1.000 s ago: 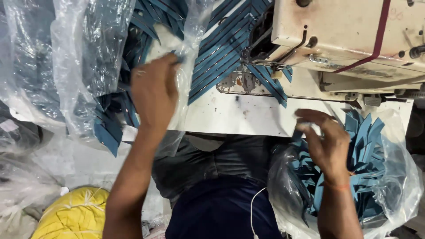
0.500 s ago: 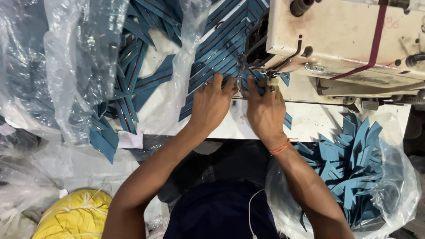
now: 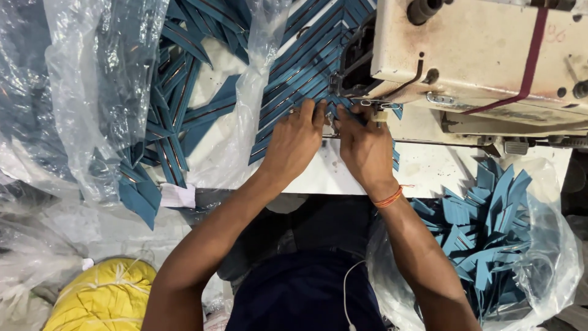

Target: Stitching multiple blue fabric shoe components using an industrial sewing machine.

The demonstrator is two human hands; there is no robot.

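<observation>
My left hand [image 3: 295, 142] and my right hand [image 3: 362, 147] rest side by side on the white machine bed, fingertips together under the head of a cream sewing machine [image 3: 484, 55]. Between them they press a small blue fabric piece [image 3: 335, 104] at the needle area; most of that piece is hidden by my fingers. A fan of finished blue striped strips [image 3: 300, 67] spreads away up and left from the needle. An orange thread band sits on my right wrist.
A clear plastic bag of blue pieces [image 3: 490, 239] hangs at the lower right. More blue strips lie in crumpled plastic sheeting [image 3: 104, 92] on the left. A yellow bundle [image 3: 104, 300] sits at the bottom left. The white table [image 3: 429, 168] ends just before my lap.
One second ago my left hand was up at the plastic on the left and my right hand in the bag at the right. Both have come together at the needle.
</observation>
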